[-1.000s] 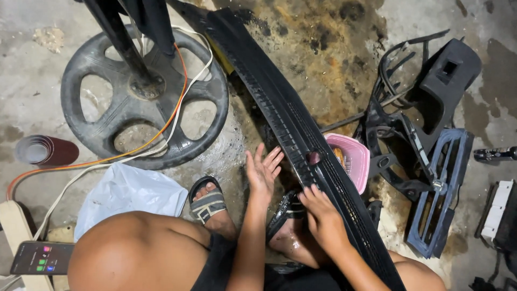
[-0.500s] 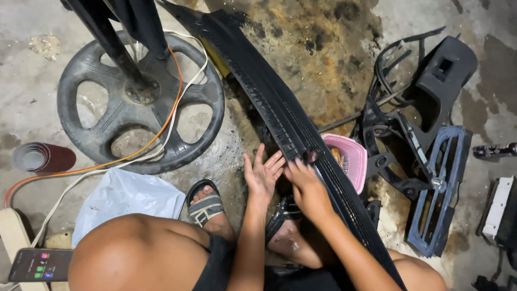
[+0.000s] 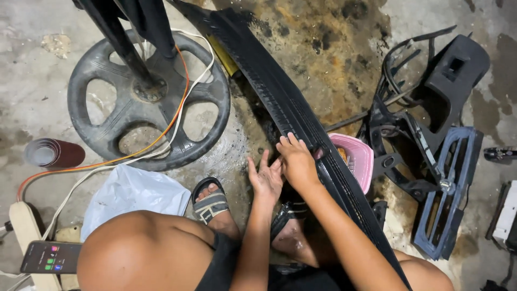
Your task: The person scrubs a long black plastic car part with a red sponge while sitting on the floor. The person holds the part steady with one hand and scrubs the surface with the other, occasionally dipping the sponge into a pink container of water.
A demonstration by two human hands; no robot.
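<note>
Item: long black ribbed trim panel (image 3: 280, 102), a car grille or bumper strip by its look; lies on the concrete floor (image 3: 32, 64), its near end running over the person's lap.
Long axis: diagonal, from upper left, far from the person, to lower right, close in.
Right hand (image 3: 296, 161): laid palm-down on the panel's left edge about midway along, fingers bent over the ribs; a pressing contact, nothing enclosed in the grip.
Left hand (image 3: 265, 180): just left of the panel, fingers spread and pointing up, touching the right hand; grip open, holding nothing.
Nearer hand: the right, already on the panel; the left is beside it, on the floor side.
Arm pose: both forearms reach forward from the lap and converge at the panel's edge.
Feet: a grey strapped sandal (image 3: 210, 202) left of the hands; a second sandalled foot under the forearms, partly hidden.
Pink basket (image 3: 355, 159): just right of the panel, partly behind it.
Black plastic car parts (image 3: 431, 102): piled further right, with a blue-grey vent frame (image 3: 449, 188).
Round black stand base (image 3: 148, 102): upper left, orange and white cables (image 3: 177, 116) crossing it.
White plastic bag (image 3: 132, 196): near the left knee.
Sandpaper roll (image 3: 51, 153): far left.
Phone (image 3: 51, 257): lower left, screen lit.
</note>
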